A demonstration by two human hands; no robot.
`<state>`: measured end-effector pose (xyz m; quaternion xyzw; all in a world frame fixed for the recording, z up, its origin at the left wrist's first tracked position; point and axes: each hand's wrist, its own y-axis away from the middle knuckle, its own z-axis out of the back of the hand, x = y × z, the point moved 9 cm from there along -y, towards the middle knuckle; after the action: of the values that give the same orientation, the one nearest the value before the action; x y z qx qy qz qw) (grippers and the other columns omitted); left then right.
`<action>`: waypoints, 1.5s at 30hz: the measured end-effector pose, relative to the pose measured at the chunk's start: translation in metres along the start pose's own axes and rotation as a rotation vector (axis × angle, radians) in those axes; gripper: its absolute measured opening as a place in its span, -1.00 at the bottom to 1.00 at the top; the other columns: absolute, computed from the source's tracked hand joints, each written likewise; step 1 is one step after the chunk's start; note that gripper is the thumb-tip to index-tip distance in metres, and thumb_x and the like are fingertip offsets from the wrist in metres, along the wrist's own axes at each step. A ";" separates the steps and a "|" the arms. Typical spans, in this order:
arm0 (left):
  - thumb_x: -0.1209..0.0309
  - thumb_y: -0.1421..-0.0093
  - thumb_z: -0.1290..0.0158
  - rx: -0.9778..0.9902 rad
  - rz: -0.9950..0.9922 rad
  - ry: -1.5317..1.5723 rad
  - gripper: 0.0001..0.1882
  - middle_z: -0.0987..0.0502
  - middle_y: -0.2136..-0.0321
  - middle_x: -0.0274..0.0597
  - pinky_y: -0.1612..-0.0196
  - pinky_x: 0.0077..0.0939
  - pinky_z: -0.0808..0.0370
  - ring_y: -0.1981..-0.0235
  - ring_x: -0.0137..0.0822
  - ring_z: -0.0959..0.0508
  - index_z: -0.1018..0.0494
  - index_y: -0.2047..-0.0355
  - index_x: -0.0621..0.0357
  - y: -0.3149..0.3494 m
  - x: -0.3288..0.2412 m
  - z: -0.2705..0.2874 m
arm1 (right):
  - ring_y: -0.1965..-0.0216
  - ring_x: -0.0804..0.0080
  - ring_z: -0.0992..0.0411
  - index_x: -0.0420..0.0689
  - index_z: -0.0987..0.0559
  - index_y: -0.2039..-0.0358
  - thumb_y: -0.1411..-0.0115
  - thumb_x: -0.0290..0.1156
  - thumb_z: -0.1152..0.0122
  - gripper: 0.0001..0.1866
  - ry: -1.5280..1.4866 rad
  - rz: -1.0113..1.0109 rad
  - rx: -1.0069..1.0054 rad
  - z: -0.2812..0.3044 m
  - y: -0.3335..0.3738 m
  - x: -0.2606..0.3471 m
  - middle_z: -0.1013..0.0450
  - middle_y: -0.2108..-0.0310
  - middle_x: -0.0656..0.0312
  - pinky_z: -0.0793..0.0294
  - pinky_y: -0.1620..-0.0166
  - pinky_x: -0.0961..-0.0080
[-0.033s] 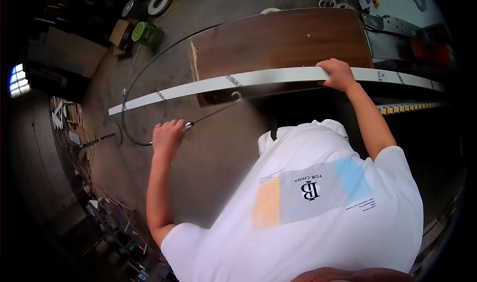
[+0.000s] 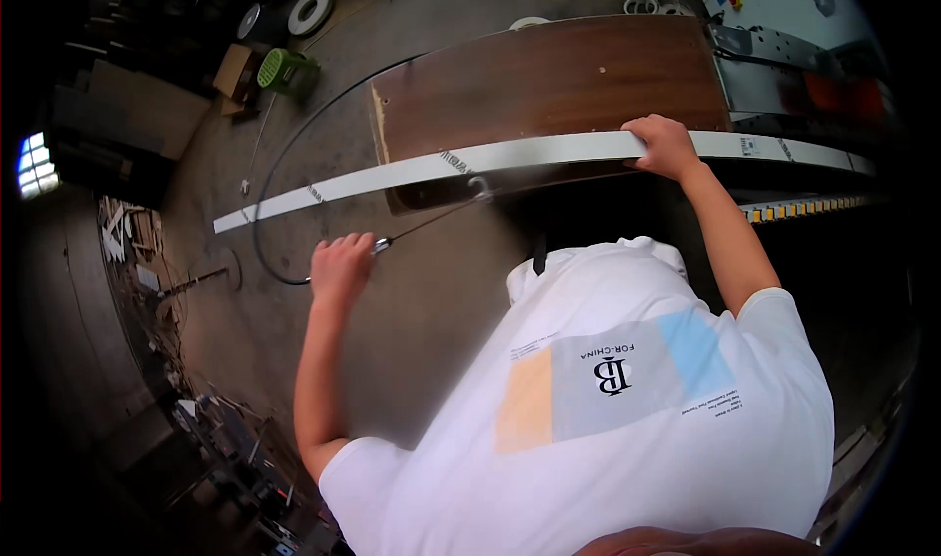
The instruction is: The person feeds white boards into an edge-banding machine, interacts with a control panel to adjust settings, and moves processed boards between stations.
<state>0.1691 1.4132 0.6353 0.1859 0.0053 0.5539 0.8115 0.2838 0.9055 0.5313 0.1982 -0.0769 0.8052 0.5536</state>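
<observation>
The counter (image 2: 539, 80) has a brown wooden top, with a pale, worn edge at its left end. A long white strip (image 2: 549, 150) runs along its near side and extends past this end; whether they touch, I cannot tell. On the grey floor (image 2: 421, 330) stands a green stool (image 2: 285, 71), beside a cardboard box (image 2: 233, 72).

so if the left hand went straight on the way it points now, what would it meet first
Straight ahead, the left hand would probably meet the long white strip first, though the single view leaves their relative heights unclear.
</observation>
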 end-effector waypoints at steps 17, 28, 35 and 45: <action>0.32 -0.14 -0.22 -0.320 -0.437 0.169 -0.65 -0.61 0.33 -0.36 0.20 -0.18 -0.46 0.23 -0.26 -0.65 -0.50 0.04 -0.14 -0.227 -0.350 0.083 | -0.26 0.31 -0.34 0.12 -0.55 -0.11 0.15 -0.30 -0.53 -0.30 0.372 -0.406 -0.195 0.112 0.165 -0.280 -0.51 -0.08 0.35 -0.07 -0.47 0.15; 0.38 -0.11 -0.22 -0.448 -0.544 0.188 -0.61 -0.62 0.34 -0.34 0.28 -0.21 -0.44 0.27 -0.26 -0.66 -0.53 0.01 -0.13 -0.322 -0.465 0.162 | -0.33 0.30 -0.25 0.13 -0.56 -0.09 0.20 -0.25 -0.57 -0.27 0.253 -0.557 -0.149 0.158 0.215 -0.385 -0.44 -0.14 0.35 0.05 -0.51 0.07; 0.29 -0.10 -0.24 -0.689 -0.561 0.080 -0.82 -0.54 0.29 -0.41 0.18 -0.27 -0.38 0.17 -0.24 -0.52 -0.56 0.26 -0.18 -0.405 -0.442 0.254 | -0.16 0.21 -0.35 0.14 -0.61 0.16 0.23 -0.29 -0.56 -0.48 0.240 -0.506 -0.087 0.160 0.212 -0.393 -0.49 0.10 0.29 -0.06 -0.45 0.06; 0.20 -0.21 -0.26 -0.735 -0.283 0.670 -0.78 -0.63 0.28 -0.20 0.20 -0.19 -0.52 0.24 -0.03 -0.64 -0.61 0.20 -0.04 -0.558 -0.390 0.329 | -0.45 0.21 -0.13 -0.01 -0.46 -0.29 0.26 0.40 -0.50 0.15 0.048 -0.247 0.123 0.138 0.176 -0.326 -0.34 -0.35 0.18 0.13 -0.52 -0.06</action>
<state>0.5893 0.7871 0.6931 -0.3018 0.0949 0.4331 0.8440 0.2543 0.5116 0.5419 0.2206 0.0108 0.7387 0.6369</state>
